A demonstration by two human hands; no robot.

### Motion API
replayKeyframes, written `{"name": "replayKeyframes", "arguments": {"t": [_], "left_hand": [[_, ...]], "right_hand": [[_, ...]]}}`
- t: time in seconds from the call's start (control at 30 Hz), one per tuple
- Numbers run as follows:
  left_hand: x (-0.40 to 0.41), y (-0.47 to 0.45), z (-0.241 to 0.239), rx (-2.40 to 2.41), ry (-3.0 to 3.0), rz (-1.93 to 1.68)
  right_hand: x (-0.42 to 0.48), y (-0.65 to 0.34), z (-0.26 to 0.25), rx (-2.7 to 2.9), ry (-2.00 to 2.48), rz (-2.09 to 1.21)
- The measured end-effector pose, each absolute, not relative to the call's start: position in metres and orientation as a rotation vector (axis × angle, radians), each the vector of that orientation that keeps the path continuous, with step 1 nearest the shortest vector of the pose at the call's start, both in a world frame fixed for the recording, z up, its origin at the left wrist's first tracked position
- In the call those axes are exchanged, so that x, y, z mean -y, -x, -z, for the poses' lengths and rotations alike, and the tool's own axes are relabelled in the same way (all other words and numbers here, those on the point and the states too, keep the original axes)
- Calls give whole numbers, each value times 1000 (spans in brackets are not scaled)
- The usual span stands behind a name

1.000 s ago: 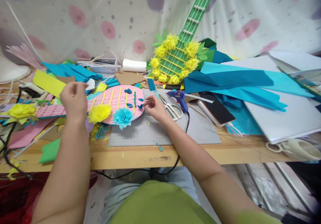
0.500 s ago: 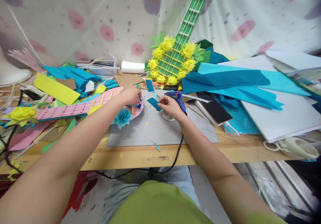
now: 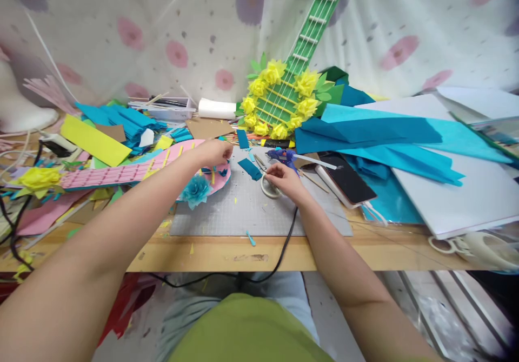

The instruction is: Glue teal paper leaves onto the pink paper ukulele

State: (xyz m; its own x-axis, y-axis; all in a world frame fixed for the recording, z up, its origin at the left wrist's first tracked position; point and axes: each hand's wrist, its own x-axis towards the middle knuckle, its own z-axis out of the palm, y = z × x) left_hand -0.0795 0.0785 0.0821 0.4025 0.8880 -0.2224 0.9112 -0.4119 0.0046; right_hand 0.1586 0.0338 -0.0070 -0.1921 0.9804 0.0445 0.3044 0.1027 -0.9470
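Note:
My left hand (image 3: 215, 153) bends over the body of a pink paper guitar (image 3: 178, 159). Its fingers are curled together near small dark blue pieces, and whatever they hold is hidden. A light blue paper flower (image 3: 196, 190) decorates the guitar's near edge. My right hand (image 3: 284, 179) hovers over scissors (image 3: 269, 190) lying on the grey cutting mat (image 3: 227, 216); thumb and fingertips are drawn together, and I cannot make out anything between them. Just left of them lies a dark blue paper strip (image 3: 250, 169). Behind the right hand is a blue glue gun (image 3: 286, 158) with a white glue stick.
A green paper guitar (image 3: 279, 99) with yellow flowers leans against the curtain. A phone (image 3: 346, 178) and blue paper sheets (image 3: 373, 135) lie to the right. Paper scraps crowd the left, around a yellow strip (image 3: 95, 140). A black cord (image 3: 290, 243) hangs over the table edge.
My right hand has moved right, away from the dark blue paper strip, uncovering more of the scissors. My left hand stays over the pink guitar, its fingers curled a little more.

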Motion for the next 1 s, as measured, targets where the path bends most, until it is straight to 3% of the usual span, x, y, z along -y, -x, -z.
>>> {"name": "replayKeyframes", "arguments": {"t": [0.73,1.0], "left_hand": [[-82,82,-95,-1736,-2463,308],[-83,87,-92,-1775,-2365,-140]], "right_hand": [[-34,-160,3,1621,1328,-1068],[-34,-170,-5,1670,1367,-1154]]}}
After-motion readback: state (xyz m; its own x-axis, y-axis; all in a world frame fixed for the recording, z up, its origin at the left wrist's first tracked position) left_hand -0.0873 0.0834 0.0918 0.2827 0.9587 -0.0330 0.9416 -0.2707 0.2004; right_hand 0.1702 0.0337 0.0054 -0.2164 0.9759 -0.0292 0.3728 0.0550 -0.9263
